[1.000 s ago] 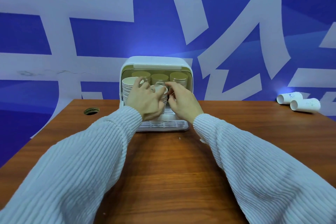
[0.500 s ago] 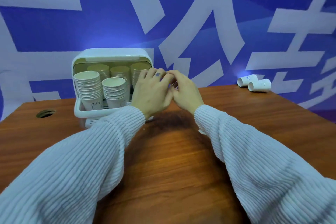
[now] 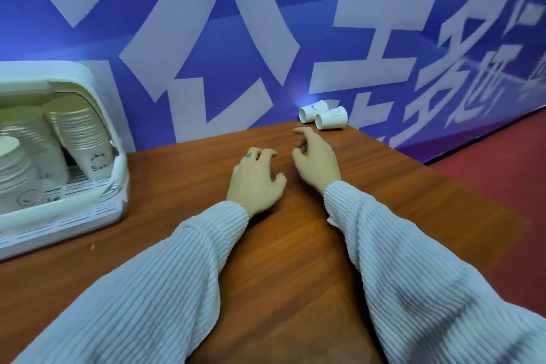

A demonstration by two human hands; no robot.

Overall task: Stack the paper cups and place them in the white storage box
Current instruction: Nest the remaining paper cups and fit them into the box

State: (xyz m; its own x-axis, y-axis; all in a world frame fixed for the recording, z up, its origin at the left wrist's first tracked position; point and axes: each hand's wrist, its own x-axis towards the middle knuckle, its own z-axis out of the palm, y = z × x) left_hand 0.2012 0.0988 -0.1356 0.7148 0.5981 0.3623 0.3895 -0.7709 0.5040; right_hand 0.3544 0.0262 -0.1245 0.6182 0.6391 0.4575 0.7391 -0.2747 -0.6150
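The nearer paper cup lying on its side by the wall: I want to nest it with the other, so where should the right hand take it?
Probably round the side wall of the nearer paper cup, coming from the table side with the right hand, thumb and fingers across its middle. It lies on its side, mouth leftward, beside the farther cup near the wall, so only its near flank looks free.

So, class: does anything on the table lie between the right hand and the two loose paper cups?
Nothing visible does. Only bare wooden table lies between the right hand and the two paper cups on their sides by the wall.
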